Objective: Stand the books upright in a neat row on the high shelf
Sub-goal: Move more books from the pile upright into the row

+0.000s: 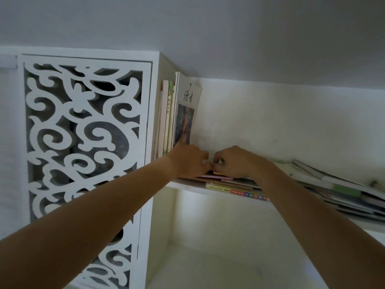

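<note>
Several books stand upright (pixel 169 115) at the left end of the high shelf (pixel 185 184), against the cabinet side. The outermost, a pale magazine (pixel 187 105) with dark characters and a picture, leans right. A stack of flat books (pixel 235 185) lies on the shelf below both hands. My left hand (pixel 187 161) rests on the stack, its index finger touching the foot of the leaning magazine. My right hand (pixel 235 161) sits beside it with fingers curled and pinching at the top of the stack. What the fingertips hold is hidden.
A white cabinet door with carved scrollwork (pixel 83 132) stands to the left. More flat books and magazines (pixel 341 192) pile up at the shelf's right end. A lower compartment (pixel 218 247) opens beneath the shelf. The ceiling is close above.
</note>
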Available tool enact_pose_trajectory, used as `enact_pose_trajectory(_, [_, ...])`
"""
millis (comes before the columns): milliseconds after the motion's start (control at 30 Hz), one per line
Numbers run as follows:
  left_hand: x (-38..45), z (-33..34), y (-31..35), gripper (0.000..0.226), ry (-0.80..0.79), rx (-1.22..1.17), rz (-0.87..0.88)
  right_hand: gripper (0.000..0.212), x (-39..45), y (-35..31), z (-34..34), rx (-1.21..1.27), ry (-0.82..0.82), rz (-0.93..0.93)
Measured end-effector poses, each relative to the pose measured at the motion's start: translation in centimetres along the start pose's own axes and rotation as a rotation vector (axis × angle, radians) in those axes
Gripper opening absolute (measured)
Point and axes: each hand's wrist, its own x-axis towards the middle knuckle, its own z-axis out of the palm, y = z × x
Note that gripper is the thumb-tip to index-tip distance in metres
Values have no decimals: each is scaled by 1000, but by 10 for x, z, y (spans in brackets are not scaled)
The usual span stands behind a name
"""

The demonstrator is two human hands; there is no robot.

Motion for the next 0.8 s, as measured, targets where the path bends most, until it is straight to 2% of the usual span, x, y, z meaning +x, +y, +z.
enact_pose_trajectory(100, [1, 1, 2, 55, -206, -278, -1, 38, -7, 2, 17, -115, 79, -48])
enact_pose_trajectory(200, [-2, -3, -9, 76, -295, -333, 18, 42, -14, 5, 22, -157, 180, -85])
enact_pose_trajectory(267, [-1, -3, -14, 81, -280, -359, 15, 41, -19, 10, 20, -129, 213, -115])
enact_pose_trajectory(367, [5, 1, -14, 71, -236, -407, -5, 39, -31, 25, 10, -114, 279, -145])
enact_pose_trajectory(500, [14, 4, -4, 76, -217, -485, -67, 54, -51, 64, 2, -90, 210, -8])
enact_pose_trajectory(567, [19, 3, 16, 77, -183, -561, -25, 60, -58, 75, 6, -62, 137, 30])
enact_pose_trajectory(633, [26, -2, 47, 74, -115, -709, 59, 62, -61, 79, 14, 13, 149, 0])
enact_pose_trajectory(733, [38, -9, 87, 75, -61, -855, 64, 64, -67, 84, 15, 155, 143, 1])
enact_pose_trajectory(800, [46, -11, 99, 74, -69, -814, 49, 60, -75, 95, 11, 43, 178, 10])
